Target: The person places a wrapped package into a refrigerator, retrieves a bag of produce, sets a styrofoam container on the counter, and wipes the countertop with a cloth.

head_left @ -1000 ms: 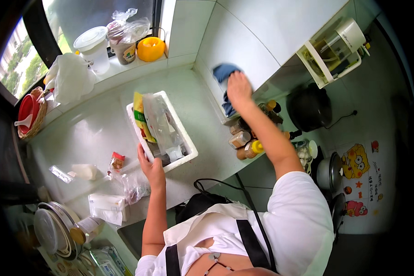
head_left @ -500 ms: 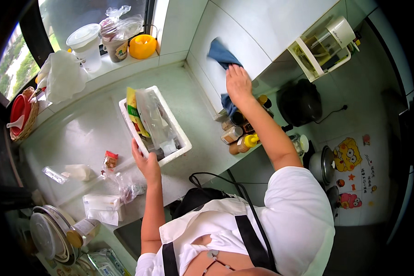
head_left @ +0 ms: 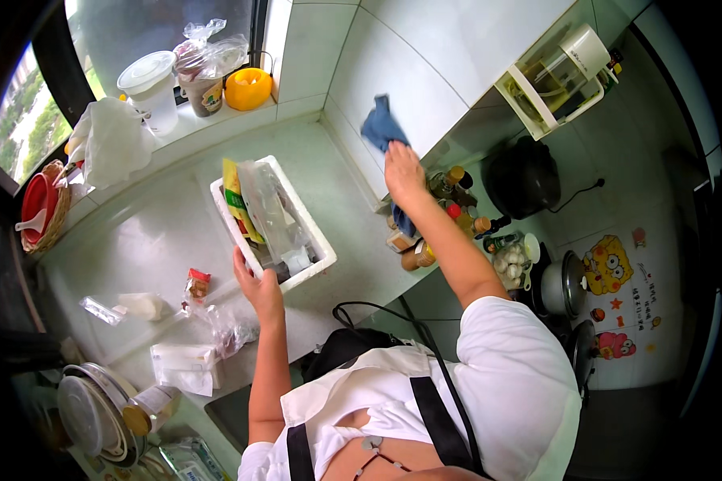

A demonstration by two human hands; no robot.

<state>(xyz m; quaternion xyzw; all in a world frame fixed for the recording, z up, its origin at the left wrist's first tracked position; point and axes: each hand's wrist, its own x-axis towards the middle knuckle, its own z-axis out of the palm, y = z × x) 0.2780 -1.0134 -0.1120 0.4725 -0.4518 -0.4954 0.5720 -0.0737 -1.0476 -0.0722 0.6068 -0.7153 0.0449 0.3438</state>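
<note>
My right hand is closed on a blue cloth against the white tiled wall. One end of the cloth spreads out above my fingers, while another part hangs below the hand. On the counter, my left hand grips the near left corner of a white foam box. Inside that box lie a yellow-green packet, a clear plastic bag and smaller items I cannot make out.
Several seasoning bottles crowd below my right forearm. A black cooker stands beyond them, with a lidded pot nearer. Left on the counter are a red packet and tissues. Tubs and an orange container line the sill.
My right hand has moved down the wall and slightly left with the blue cloth. My left hand stays at the foam box, which remains in about the same place.
</note>
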